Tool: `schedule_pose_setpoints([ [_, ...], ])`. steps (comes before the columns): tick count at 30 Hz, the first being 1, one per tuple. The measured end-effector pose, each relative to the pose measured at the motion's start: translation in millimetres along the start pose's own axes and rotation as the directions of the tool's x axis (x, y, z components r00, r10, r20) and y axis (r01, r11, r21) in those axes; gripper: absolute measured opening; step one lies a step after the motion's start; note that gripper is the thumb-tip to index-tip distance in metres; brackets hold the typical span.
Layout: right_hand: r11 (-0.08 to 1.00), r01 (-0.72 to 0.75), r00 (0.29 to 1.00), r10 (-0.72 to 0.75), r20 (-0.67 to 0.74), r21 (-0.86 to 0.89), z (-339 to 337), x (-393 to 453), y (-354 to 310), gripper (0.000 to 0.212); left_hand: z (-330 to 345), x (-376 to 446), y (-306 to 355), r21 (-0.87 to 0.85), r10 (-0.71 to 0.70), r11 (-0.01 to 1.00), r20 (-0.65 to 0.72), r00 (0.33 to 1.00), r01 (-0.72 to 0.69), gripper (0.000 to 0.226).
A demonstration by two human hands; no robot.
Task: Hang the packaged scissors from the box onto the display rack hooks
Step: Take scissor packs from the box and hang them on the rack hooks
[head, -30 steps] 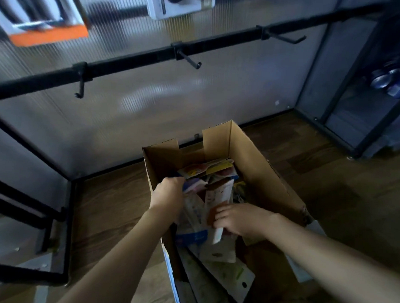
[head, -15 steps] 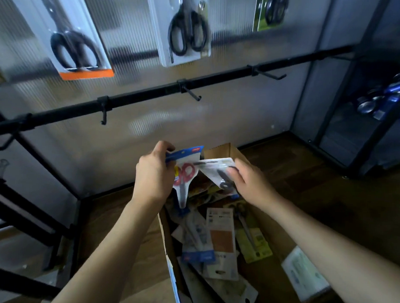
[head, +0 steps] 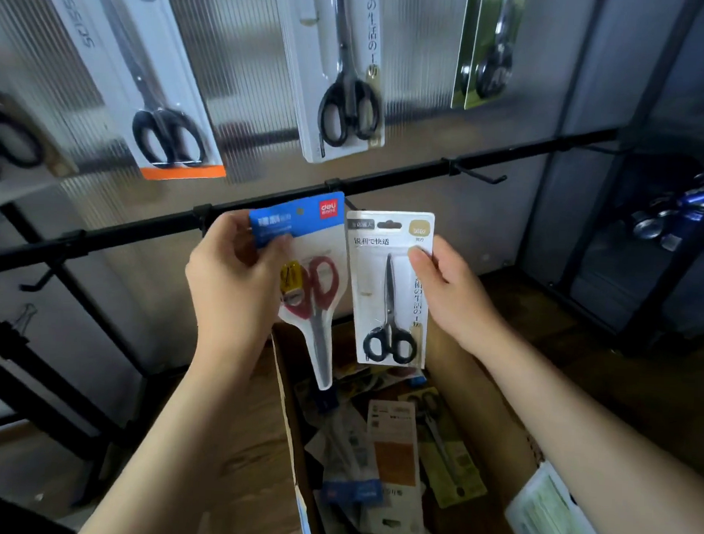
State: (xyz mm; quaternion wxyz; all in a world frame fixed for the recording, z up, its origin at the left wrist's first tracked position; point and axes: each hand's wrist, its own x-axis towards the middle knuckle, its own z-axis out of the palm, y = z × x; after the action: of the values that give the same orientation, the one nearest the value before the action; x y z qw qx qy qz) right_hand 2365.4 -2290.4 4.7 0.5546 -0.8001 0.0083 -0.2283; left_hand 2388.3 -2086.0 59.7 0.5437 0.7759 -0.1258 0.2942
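My left hand grips a blue-topped pack of red-handled scissors by its upper left edge. My right hand pinches a white pack of small black-handled scissors at its right edge. Both packs are held upright, side by side, just below the black rack bar. An empty hook sticks out of the bar to the right of the packs; another hook sits behind the packs' tops. Below, the open cardboard box holds several more scissor packs.
Three scissor packs hang on the upper row: an orange-edged one, a white one and a green one. A bare hook is at the far left of the bar. A dark shelf frame stands at right on the wooden floor.
Both hands came up out of the box, each with a pack, and raised them to the rack bar. The view tilted upward, showing more of the hanging packs.
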Motion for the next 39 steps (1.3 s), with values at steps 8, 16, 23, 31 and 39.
schedule_pose_setpoints([
  [8, 0.997, 0.079, 0.995, -0.079, -0.057, -0.004, 0, 30, -52, 0.024, -3, 37, 33, -0.167, -0.030, 0.986, -0.024, 0.999, 0.026, 0.010],
  [16, 0.959, 0.242, 0.963, -0.219, -0.156, 0.146, -9, 61, -131, 0.016, -18, 82, 81, -0.310, -0.014, 0.950, -0.122, 0.992, -0.025, 0.012],
  [23, 0.932, 0.307, 0.938, -0.261, -0.228, 0.193, -12, 82, -170, 0.031, -28, 107, 108, -0.398, -0.056, 0.917, -0.234, 0.971, -0.042, 0.012],
  [31, 0.925, 0.348, 0.920, -0.307, -0.244, 0.151, -25, 96, -181, 0.016, -12, 113, 131, -0.461, -0.095, 0.887, -0.231, 0.968, -0.023, 0.013],
  [39, 0.925, 0.363, 0.917, -0.333, -0.221, 0.114, -17, 106, -185, 0.028, -16, 108, 122, -0.442, -0.120, 0.897, -0.224, 0.967, 0.008, 0.012],
])
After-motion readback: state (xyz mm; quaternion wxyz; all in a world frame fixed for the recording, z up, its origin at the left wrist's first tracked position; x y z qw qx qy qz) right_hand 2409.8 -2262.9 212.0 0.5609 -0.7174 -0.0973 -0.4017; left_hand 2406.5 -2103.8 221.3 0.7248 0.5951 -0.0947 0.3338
